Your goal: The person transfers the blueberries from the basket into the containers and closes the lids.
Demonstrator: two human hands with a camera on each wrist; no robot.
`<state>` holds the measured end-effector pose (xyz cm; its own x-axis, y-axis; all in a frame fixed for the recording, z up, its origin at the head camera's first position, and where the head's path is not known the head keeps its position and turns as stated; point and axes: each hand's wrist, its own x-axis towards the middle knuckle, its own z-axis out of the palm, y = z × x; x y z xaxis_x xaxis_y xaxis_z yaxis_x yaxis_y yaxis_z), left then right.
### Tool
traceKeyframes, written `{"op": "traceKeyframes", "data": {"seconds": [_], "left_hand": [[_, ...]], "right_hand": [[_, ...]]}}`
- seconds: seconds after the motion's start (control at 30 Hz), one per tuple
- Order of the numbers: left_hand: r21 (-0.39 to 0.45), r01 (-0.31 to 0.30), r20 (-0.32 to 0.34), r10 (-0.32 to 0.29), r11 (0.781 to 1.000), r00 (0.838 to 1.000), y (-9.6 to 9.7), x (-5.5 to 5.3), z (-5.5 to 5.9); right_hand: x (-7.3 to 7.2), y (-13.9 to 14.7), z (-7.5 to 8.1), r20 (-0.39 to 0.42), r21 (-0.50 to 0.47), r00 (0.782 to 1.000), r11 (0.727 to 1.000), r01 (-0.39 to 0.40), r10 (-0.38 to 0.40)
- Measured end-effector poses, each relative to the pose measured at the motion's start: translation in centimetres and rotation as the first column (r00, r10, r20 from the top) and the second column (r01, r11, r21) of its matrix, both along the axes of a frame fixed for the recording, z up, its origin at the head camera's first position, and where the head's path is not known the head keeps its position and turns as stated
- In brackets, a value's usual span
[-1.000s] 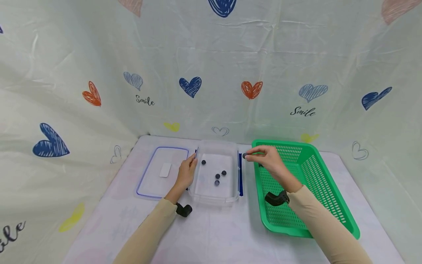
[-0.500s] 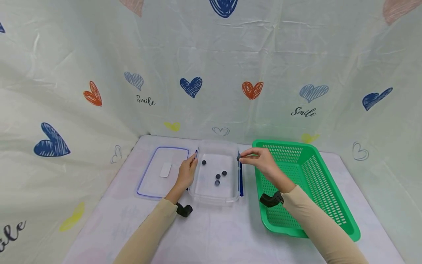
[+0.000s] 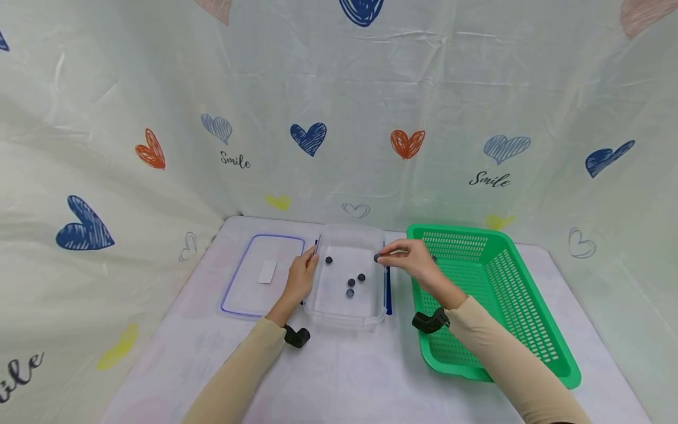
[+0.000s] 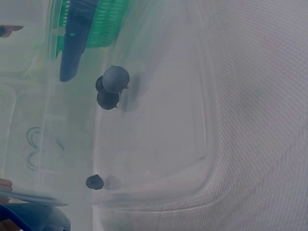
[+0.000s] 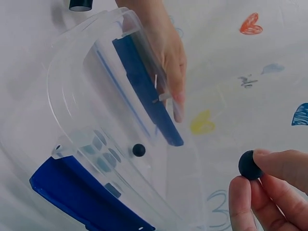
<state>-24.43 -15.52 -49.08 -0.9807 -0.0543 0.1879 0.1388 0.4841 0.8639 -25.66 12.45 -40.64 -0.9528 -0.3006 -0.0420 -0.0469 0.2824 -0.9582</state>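
Note:
In the head view my right hand pinches a blueberry between thumb and fingertips, over the right rim of a clear plastic box. The right wrist view shows that blueberry close up, dark and round. Inside the box lie several other blueberries: one blueberry towards the back left, the others grouped near the middle, such as this blueberry. My left hand holds the box's left side by its blue latch flap. Another blue flap hangs out on the right side.
A green perforated basket stands right of the box, under my right forearm; a small dark thing shows in it behind my hand. The blue-edged clear lid lies left of the box. A heart-printed sheet hangs behind.
My right hand has moved left with the blueberry, from above the basket's left rim to the box's right rim. The left hand keeps its place on the box.

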Motion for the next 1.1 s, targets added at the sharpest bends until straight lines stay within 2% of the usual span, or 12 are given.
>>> {"op": "traceKeyframes", "data": {"seconds": [0.23, 0.47, 0.8, 0.93, 1.1], "left_hand": [[-0.007, 0.007, -0.015, -0.007, 1.0, 1.0, 0.0, -0.1, 0.0], [-0.016, 0.01, -0.028, -0.011, 1.0, 1.0, 0.0, -0.1, 0.0], [-0.006, -0.011, 0.003, 0.011, 1.0, 1.0, 0.1, 0.1, -0.1], [-0.003, -0.008, -0.001, 0.008, 1.0, 1.0, 0.0, 0.0, -0.2], [-0.012, 0.001, -0.015, -0.001, 1.0, 1.0, 0.0, -0.2, -0.2]], "right_hand": [[0.1, -0.3, -0.3, 0.005, -0.033, 1.0, 0.999, -0.008, 0.008], [0.1, 0.0, 0.2, 0.003, -0.032, 1.0, 0.999, 0.031, -0.031], [-0.4, 2.6, 0.2, -0.013, -0.057, 0.995, 0.994, 0.095, -0.096], [-0.5, 3.8, 0.2, -0.008, -0.084, 0.994, 0.991, 0.105, -0.106], [-0.7, 5.3, 0.0, -0.015, -0.064, 0.991, 0.989, 0.13, -0.131]]}}
